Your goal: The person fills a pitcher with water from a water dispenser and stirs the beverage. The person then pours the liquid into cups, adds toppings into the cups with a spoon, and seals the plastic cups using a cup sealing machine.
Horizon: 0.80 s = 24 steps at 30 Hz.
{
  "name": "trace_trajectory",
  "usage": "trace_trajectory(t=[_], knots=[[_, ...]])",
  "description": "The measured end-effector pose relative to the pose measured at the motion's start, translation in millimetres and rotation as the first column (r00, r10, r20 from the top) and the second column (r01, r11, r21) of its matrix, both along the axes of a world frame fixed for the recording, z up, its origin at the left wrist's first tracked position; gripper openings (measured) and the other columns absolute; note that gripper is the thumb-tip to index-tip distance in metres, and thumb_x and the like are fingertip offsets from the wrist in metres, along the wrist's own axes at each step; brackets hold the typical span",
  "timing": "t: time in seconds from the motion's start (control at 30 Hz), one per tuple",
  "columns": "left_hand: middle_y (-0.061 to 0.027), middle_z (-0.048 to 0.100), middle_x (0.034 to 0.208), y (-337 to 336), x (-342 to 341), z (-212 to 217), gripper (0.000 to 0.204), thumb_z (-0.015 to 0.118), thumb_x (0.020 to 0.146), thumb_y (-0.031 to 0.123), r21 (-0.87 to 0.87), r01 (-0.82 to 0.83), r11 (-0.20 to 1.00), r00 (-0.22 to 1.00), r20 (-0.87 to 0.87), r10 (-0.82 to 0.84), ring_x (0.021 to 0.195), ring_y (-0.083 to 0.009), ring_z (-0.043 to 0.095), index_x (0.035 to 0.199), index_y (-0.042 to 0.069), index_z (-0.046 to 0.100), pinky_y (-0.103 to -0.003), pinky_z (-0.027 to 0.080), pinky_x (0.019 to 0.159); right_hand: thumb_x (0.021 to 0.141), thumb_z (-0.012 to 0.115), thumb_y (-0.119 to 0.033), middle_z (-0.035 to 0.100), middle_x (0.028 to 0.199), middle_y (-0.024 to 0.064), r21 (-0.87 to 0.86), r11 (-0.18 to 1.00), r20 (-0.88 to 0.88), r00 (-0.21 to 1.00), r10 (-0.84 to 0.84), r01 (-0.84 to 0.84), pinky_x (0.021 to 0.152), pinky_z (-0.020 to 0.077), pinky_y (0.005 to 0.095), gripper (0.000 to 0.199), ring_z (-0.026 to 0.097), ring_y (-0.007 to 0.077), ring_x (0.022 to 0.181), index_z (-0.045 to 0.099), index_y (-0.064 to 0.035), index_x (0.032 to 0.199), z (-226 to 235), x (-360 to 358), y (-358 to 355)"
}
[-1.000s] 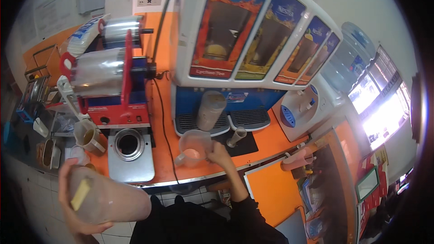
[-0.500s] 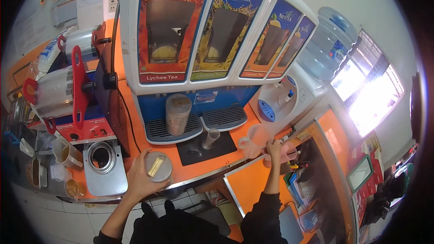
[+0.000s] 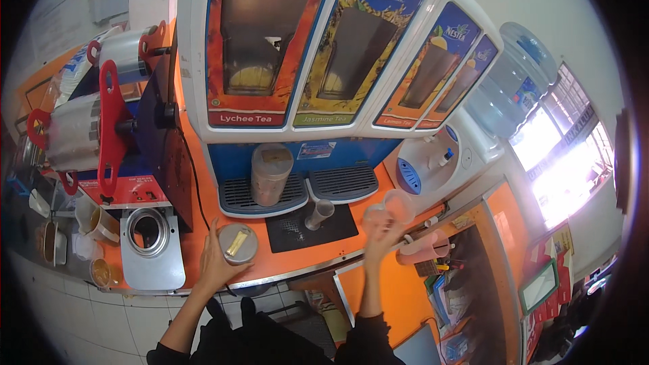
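Note:
At the counter's front edge, my left hand (image 3: 220,260) curls around the side of a round, grey-topped container (image 3: 247,246). A small gold-yellow packet (image 3: 236,242) lies on its top. My right hand (image 3: 382,240) is smeared by motion at the left side of a clear plastic jug (image 3: 398,205), over its pale handle area; whether the fingers grip it does not show. Between my hands a small grey measuring cup (image 3: 320,215) stands on a black mat (image 3: 287,230). Behind it, a tall clear lidded shaker (image 3: 270,179) stands on the left drip tray (image 3: 233,195).
A tall drink dispenser (image 3: 297,134) fills the back. At left are a red cup-sealing machine (image 3: 125,191) and its metal cup holder (image 3: 152,267). Pink cups (image 3: 426,247) lie at right, near a water dispenser (image 3: 439,162) with a large bottle (image 3: 517,78).
My right hand has moved left, from beside the pink cups to the jug's left side. The left hand stays around the grey-topped container. The view has shifted slightly.

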<state>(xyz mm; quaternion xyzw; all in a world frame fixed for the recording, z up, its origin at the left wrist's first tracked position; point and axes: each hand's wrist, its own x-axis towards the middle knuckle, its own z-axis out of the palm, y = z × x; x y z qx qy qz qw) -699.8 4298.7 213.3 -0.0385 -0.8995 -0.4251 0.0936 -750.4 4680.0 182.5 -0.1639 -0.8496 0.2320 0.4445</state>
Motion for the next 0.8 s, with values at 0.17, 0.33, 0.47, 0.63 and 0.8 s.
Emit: trace_trajectory(t=[0.17, 0.33, 0.47, 0.63, 0.8], knots=[[-0.0160, 0.045, 0.129, 9, 2, -49, 0.122, 0.093, 0.048, 0.017, 0.594, 0.049, 0.803, 0.995, -0.100, 0.014, 0.123, -0.0259, 0.045, 0.142, 0.005, 0.016, -0.039, 0.038, 0.105, 0.071, 0.058, 0.005, 0.045, 0.103, 0.0110, -0.405, 0.855, -0.113, 0.946, 0.305, -0.324, 0.082, 0.0400, 0.0321, 0.049, 0.047, 0.0217, 0.092, 0.045, -0.0006, 0.118, -30, 12, -116], [-0.0129, 0.047, 0.126, 5, -9, -94, 0.108, 0.093, 0.048, 0.018, 0.590, 0.080, 0.804, 0.997, -0.030, -0.078, 0.117, -0.0226, 0.048, 0.134, 0.004, 0.029, -0.036, 0.041, 0.099, 0.073, 0.072, -0.025, 0.047, 0.115, 0.0196, -0.137, 0.531, 0.191, 0.504, 0.842, -0.836, 0.095, 0.0371, 0.0423, 0.064, 0.046, 0.0333, 0.109, 0.044, -0.0010, 0.126, 44, 23, -210], [-0.0110, 0.051, 0.122, -4, -5, -88, 0.097, 0.091, 0.050, 0.018, 0.633, 0.130, 0.763, 0.990, -0.040, -0.136, 0.113, -0.0206, 0.052, 0.130, 0.004, 0.037, -0.034, 0.043, 0.096, 0.072, 0.069, -0.046, 0.047, 0.121, 0.0287, 0.164, 0.422, 0.446, 0.448, 0.775, -0.892, 0.097, 0.0373, 0.0487, 0.077, 0.047, 0.0420, 0.113, 0.044, 0.0016, 0.127, 37, 17, -253], [-0.0098, 0.055, 0.120, -32, -9, -71, 0.082, 0.088, 0.053, 0.019, 0.577, 0.153, 0.802, 0.970, 0.070, -0.235, 0.111, -0.0181, 0.053, 0.122, 0.005, 0.046, -0.033, 0.045, 0.093, 0.066, 0.073, -0.042, 0.053, 0.115, 0.0253, 0.046, 0.348, 0.420, 0.334, 0.844, -0.936, 0.091, 0.0443, 0.0428, 0.075, 0.053, 0.0389, 0.108, 0.049, 0.0013, 0.121, 24, 12, -264], [-0.0085, 0.058, 0.111, -39, -10, -76, 0.077, 0.086, 0.056, 0.019, 0.546, 0.285, 0.788, 0.853, 0.229, -0.468, 0.105, -0.0164, 0.055, 0.120, 0.002, 0.047, -0.032, 0.046, 0.091, 0.062, 0.074, -0.035, 0.054, 0.114, 0.0219, -0.007, 0.105, 0.455, 0.091, 0.886, -0.994, 0.085, 0.0482, 0.0419, 0.067, 0.056, 0.0371, 0.104, 0.054, -0.0011, 0.117, 40, 5, -242]])
